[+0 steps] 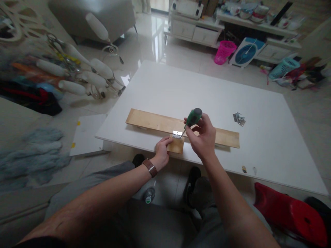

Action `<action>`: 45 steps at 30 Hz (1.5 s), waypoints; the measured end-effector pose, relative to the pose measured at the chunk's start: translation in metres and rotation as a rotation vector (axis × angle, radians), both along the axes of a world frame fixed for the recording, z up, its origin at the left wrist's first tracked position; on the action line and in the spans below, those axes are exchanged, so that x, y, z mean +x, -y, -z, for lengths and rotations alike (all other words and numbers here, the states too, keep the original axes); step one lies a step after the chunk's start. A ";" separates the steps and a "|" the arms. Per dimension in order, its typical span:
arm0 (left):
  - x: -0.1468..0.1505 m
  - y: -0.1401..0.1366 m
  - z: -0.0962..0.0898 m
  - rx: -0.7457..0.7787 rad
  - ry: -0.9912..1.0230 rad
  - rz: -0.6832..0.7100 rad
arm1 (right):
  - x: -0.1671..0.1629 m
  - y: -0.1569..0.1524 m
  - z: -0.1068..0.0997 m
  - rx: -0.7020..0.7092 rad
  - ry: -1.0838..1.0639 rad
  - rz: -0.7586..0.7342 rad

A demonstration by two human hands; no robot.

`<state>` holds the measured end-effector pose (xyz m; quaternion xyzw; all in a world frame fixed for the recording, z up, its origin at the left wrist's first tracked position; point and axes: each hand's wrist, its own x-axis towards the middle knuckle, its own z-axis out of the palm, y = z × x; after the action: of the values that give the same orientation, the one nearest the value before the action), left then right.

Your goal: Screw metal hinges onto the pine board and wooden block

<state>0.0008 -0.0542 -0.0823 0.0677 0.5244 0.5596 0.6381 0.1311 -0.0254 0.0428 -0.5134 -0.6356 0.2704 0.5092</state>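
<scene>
My right hand (pixel 203 136) grips a green and black screwdriver (pixel 193 117). The screwdriver's tip points down at the right side of a silver metal hinge (pixel 177 134). This hinge lies where a small wooden block (pixel 176 146) meets a long wooden board (pixel 155 120). My left hand (pixel 162 151), with a brown watch strap at the wrist, holds the block's left edge, fingers closed on it. The board lies across the white table (pixel 207 86), partly hidden behind my right hand. Any screw under the tip is too small to make out.
A small pile of metal hinges (pixel 239 118) lies on the table's right side. Two small items, one yellow and black (pixel 244 169), lie near the front edge. A red plastic seat (pixel 289 213) stands at the lower right, and a bottle (pixel 149 195) is on the floor.
</scene>
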 end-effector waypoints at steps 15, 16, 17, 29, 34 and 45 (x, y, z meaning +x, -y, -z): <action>0.000 -0.001 -0.001 0.011 0.002 0.009 | -0.001 0.000 0.000 -0.021 -0.041 -0.028; 0.000 -0.001 -0.001 0.010 0.003 0.009 | -0.001 0.000 0.000 -0.019 -0.045 -0.046; 0.000 -0.001 -0.001 0.012 -0.001 0.007 | -0.001 0.000 0.001 -0.024 -0.047 -0.061; 0.001 -0.001 -0.004 0.023 -0.005 -0.012 | 0.001 -0.004 0.005 0.015 0.011 0.062; 0.001 -0.001 -0.001 0.026 -0.007 0.008 | -0.001 -0.003 0.004 -0.028 -0.027 -0.016; 0.001 -0.002 0.002 0.011 -0.002 0.011 | 0.002 -0.005 0.008 0.012 -0.015 -0.005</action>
<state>0.0013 -0.0525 -0.0846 0.0747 0.5217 0.5588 0.6404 0.1328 -0.0206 0.0344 -0.5068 -0.6345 0.2720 0.5164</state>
